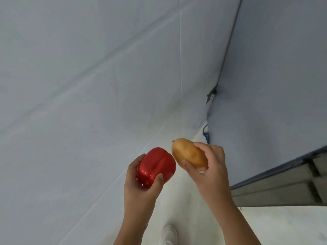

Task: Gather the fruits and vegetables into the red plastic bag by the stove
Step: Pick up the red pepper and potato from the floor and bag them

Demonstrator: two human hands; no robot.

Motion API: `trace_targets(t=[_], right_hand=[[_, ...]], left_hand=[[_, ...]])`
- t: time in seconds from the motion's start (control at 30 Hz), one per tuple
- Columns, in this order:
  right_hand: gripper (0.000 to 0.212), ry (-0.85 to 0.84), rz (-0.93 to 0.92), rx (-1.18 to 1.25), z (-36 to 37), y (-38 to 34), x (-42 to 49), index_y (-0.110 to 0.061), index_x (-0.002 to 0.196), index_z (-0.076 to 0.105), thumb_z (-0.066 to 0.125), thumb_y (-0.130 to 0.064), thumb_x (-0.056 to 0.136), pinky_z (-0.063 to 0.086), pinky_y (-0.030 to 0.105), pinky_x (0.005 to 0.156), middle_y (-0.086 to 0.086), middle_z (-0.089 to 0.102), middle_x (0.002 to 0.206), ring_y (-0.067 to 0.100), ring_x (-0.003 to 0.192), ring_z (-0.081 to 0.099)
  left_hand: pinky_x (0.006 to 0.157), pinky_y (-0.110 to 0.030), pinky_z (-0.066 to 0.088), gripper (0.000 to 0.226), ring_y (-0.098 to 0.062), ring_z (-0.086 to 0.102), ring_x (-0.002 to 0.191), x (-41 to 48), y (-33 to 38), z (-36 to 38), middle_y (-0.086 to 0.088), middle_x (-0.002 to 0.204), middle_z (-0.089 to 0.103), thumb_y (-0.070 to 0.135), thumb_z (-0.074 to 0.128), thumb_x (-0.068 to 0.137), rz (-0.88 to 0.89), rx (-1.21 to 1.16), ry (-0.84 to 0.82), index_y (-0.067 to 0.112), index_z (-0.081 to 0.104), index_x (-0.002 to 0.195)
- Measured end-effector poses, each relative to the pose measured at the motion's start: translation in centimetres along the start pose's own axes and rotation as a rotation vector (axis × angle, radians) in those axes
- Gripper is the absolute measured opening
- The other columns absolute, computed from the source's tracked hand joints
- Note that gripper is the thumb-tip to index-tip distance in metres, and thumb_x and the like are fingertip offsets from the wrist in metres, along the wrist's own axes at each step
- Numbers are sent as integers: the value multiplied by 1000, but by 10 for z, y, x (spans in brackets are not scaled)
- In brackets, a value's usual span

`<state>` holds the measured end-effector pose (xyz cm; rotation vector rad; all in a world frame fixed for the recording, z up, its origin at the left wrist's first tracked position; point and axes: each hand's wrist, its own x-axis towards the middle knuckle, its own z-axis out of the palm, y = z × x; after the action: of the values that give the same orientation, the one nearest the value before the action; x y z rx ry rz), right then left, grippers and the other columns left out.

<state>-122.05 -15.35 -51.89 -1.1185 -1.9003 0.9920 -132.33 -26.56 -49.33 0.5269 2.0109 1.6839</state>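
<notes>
A: Where's the red pepper [156,165]?
B: I see it in the left hand [141,184], fingers [159,179] wrapped round it.
A: The right hand [208,167]?
B: Its fingers pinch a yellow-brown fruit [188,153], just beside the pepper

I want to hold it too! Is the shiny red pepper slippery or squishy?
The red pepper looks glossy, so probably a bit slippery. It keeps its lobed shape in the left hand, so likely firm. Its rounded sides suggest it might roll if set down.

Pale blue walls [88,68], white floor [185,209]
</notes>
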Motion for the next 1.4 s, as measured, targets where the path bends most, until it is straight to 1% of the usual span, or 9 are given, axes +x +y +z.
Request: trace_targets(t=[0.2, 0.4, 0.57, 0.7, 0.8, 0.93, 1.03, 1.23, 1.4], right_hand=[[53, 32, -61, 33, -47, -87, -2, -28, 115, 51, 66, -50, 70, 42, 14, 69, -6, 39, 114, 17, 95, 50], [50, 46, -135, 105, -96, -165, -13, -34, 113, 47, 64, -49, 68, 48, 17, 69, -6, 40, 113, 13, 95, 51], [46, 88, -190, 195, -146, -227, -20, -38, 111, 48, 66, -45, 69, 50, 18, 70, -11, 39, 111, -10, 99, 45], [43, 103, -250, 244, -180, -268, -27, -39, 109, 50, 69, -41, 70, 53, 26, 72, -19, 38, 111, -7, 103, 44], [42, 114, -287, 254, -203, -290, -34, -45, 104, 48, 72, -34, 71, 54, 29, 72, -16, 38, 113, -9, 101, 44], [43, 148, -335, 250, -228, -314, -47, -38, 106, 50, 73, -32, 70, 52, 25, 71, -17, 38, 111, -15, 99, 41], [43, 149, -365, 235, -242, -329, -58, -35, 107, 50, 69, -39, 68, 50, 19, 69, -18, 38, 109, -16, 97, 41], [45, 165, -385, 200, -261, -346, -75, -38, 106, 52, 75, -43, 67, 53, 28, 72, -13, 41, 111, -7, 101, 44], [51, 215, -382, 122, -265, -356, -95, -36, 111, 53, 66, -55, 65, 53, 32, 75, -13, 41, 113, -2, 103, 45]], left_hand=[[61, -9, 47, 49, 0, 61, 78, -37, 86, -23, 7, 99, 61, 19, 63, 60, 31, -89, 155, 32, 54, 106], [62, -9, 47, 48, 0, 60, 78, -76, 156, -41, 6, 99, 61, 20, 63, 61, 88, -129, 161, 33, 54, 106], [61, -10, 47, 50, 0, 60, 80, -103, 214, -51, 10, 99, 61, 28, 67, 57, 146, -155, 122, 35, 54, 105], [66, -16, 47, 47, 3, 59, 80, -123, 258, -52, 13, 98, 60, 28, 65, 58, 208, -180, 100, 37, 55, 103], [73, -29, 48, 44, 0, 60, 83, -136, 285, -54, 12, 101, 60, 30, 64, 59, 236, -223, 93, 37, 56, 102], [68, -24, 48, 51, 2, 60, 83, -156, 312, -59, 23, 92, 62, 46, 61, 50, 292, -236, 70, 38, 56, 101], [68, -23, 47, 49, 3, 59, 84, -167, 324, -65, 26, 92, 61, 45, 62, 51, 317, -228, 58, 39, 55, 100], [68, -21, 48, 55, 1, 59, 88, -182, 336, -80, 19, 100, 60, 48, 61, 50, 357, -220, -3, 37, 55, 104], [71, -24, 49, 52, 1, 59, 89, -180, 346, -103, 21, 100, 59, 42, 65, 56, 380, -212, -91, 38, 55, 106]])
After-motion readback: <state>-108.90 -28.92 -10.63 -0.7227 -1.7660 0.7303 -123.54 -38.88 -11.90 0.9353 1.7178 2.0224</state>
